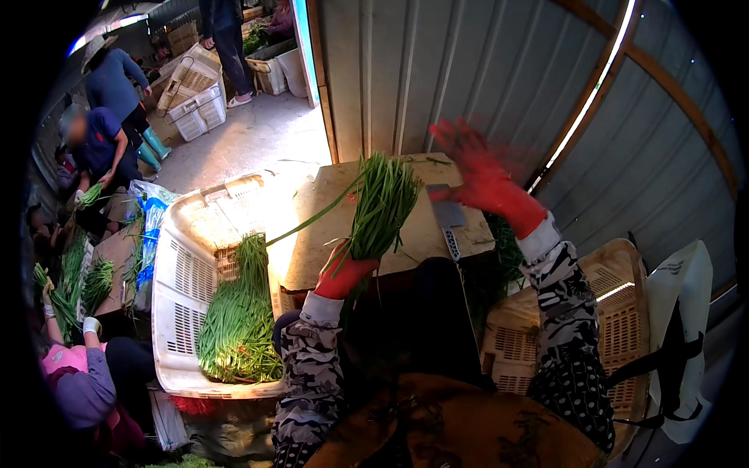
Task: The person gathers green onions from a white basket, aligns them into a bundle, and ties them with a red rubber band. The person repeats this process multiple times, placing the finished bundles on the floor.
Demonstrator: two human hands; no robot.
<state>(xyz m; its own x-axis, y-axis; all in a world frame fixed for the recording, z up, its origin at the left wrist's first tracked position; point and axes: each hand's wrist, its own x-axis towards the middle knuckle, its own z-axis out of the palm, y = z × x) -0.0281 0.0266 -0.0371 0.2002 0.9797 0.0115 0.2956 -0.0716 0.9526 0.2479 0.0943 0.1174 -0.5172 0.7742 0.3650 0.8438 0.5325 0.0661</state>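
Observation:
My left hand (345, 275), in a red glove, grips a bunch of long green leafy stalks (386, 205) near its lower end, above the near edge of a wooden board (316, 234). One stalk sticks out to the left. My right hand (477, 169), also gloved in red and blurred, is raised beyond the board's right part with its fingers spread and nothing seen in it. Below it, a cleaver (449, 219) with a patterned handle lies on the board. More green stalks (237, 327) are piled in a white plastic crate (181, 292) to the left.
An empty-looking plastic crate (509, 345) and a white bag (673, 345) stand at the right. Corrugated metal wall (433, 76) rises behind the board. Several people are at the left, some handling green stalks; stacked crates (199, 111) stand farther back.

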